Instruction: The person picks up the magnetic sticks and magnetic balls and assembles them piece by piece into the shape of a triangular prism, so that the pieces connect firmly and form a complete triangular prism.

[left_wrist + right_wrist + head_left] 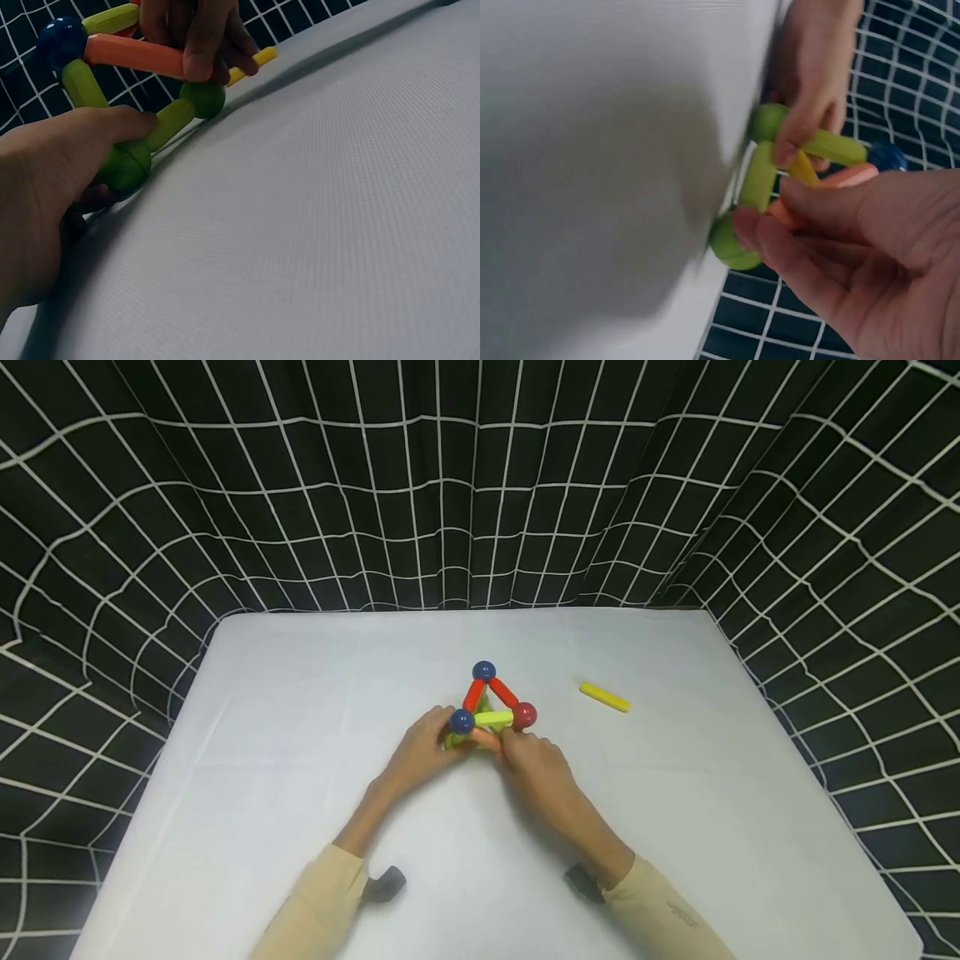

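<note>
A ball-and-stick frame stands at the middle of the table in the head view. Its upper part has a far blue ball (483,671), a near blue ball (462,721) and a red ball (525,714), joined by two red sticks (503,693) and a yellow-green stick (493,719). Down at table level, my left hand (56,176) grips the frame by a green ball (126,171) and its yellow-green stick (174,121). My right hand (540,777) pinches an orange stick (135,56), which slopes from the near blue ball toward another green ball (204,99). Fingers hide its lower end.
A loose yellow stick (604,697) lies on the white table (300,677), right of the frame. Black cloth with a white grid (450,485) rises behind the table and along both sides. Dark wrist mounts (385,885) show by both sleeves.
</note>
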The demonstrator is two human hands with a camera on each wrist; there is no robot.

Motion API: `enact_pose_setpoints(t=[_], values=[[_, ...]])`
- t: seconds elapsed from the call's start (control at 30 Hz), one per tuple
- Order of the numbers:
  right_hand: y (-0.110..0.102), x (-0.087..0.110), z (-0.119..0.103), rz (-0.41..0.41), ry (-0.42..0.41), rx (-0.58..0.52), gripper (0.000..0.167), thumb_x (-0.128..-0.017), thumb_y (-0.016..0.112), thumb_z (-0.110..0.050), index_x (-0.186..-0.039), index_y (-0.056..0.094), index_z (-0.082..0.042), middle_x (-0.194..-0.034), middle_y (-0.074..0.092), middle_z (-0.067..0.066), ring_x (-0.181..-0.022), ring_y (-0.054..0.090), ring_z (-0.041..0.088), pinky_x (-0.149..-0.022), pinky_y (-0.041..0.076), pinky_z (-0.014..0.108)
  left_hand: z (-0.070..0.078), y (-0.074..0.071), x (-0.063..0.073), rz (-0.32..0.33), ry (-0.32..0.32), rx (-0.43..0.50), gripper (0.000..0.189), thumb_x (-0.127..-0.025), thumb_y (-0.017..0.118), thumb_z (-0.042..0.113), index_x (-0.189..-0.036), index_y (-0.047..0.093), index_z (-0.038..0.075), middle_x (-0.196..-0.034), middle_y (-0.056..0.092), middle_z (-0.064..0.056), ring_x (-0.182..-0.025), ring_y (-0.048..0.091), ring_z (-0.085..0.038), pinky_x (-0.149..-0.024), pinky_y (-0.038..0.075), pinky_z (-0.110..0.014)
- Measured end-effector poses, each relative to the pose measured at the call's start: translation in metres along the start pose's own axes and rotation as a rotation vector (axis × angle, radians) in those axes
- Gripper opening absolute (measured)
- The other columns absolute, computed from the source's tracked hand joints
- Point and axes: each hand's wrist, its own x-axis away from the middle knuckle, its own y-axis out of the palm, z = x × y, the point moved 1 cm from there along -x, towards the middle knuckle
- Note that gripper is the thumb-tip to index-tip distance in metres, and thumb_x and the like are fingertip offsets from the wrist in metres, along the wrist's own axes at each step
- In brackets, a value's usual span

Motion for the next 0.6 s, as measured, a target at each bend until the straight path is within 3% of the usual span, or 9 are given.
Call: enact_pose_setpoints(t=[0.13,0.3,0.4,0.5,0.6], values=[[0.008,-0.005,-0.004,0.032,-0.025,0.213,0.023,-0.091,0.080,-0.007,-0.109,0.066,-0.004,-0.068,0.062,0.007,-0.055,0.048,0.017,-0.052,0.045,0.028,-0.002,0.000,0.001,-0.014,-0.036,0.028,0.037,-0.090,0.083,0.035,-0.117,0.065,0.018,-0.088,0.052,0.000,-0.082,0.048,-0.014,-0.071,0.039,-0.024],[0.013,-0.010,-0.005,0.002,-0.003,0.269,0.028,-0.088,0.083,-0.009,-0.111,0.068,-0.006,-0.072,0.065,0.007,-0.056,0.050,0.018,-0.052,0.045,0.027,-0.001,-0.002,0.001,-0.028,-0.036,0.055,0.039,-0.089,0.083,0.035,-0.121,0.065,0.022,-0.092,0.056,0.002,-0.086,0.051,-0.013,-0.074,0.043,-0.025],[0.006,-0.005,-0.004,-0.065,0.004,0.168,0.031,-0.090,0.083,-0.014,-0.114,0.066,-0.005,-0.076,0.065,0.007,-0.061,0.053,0.019,-0.058,0.048,0.028,0.002,-0.003,0.001,-0.044,-0.040,0.080,0.040,-0.089,0.083,0.038,-0.121,0.065,0.024,-0.094,0.059,0.002,-0.088,0.052,-0.015,-0.077,0.045,-0.028],[-0.010,0.002,0.000,-0.204,0.018,-0.035,0.046,-0.092,0.082,-0.021,-0.130,0.060,-0.009,-0.074,0.061,0.003,-0.065,0.054,0.017,-0.062,0.047,0.028,0.001,-0.003,0.001,-0.042,-0.057,0.097,0.038,-0.088,0.084,0.042,-0.118,0.065,0.026,-0.095,0.059,0.004,-0.089,0.053,-0.014,-0.077,0.046,-0.027],[-0.029,0.007,0.011,-0.323,0.072,-0.230,0.033,-0.094,0.079,-0.022,-0.121,0.067,-0.008,-0.067,0.059,0.001,-0.062,0.054,0.016,-0.059,0.045,0.026,-0.002,-0.003,0.000,0.005,-0.082,0.091,0.035,-0.087,0.084,0.044,-0.110,0.065,0.026,-0.088,0.054,0.003,-0.082,0.049,-0.013,-0.072,0.042,-0.025]])
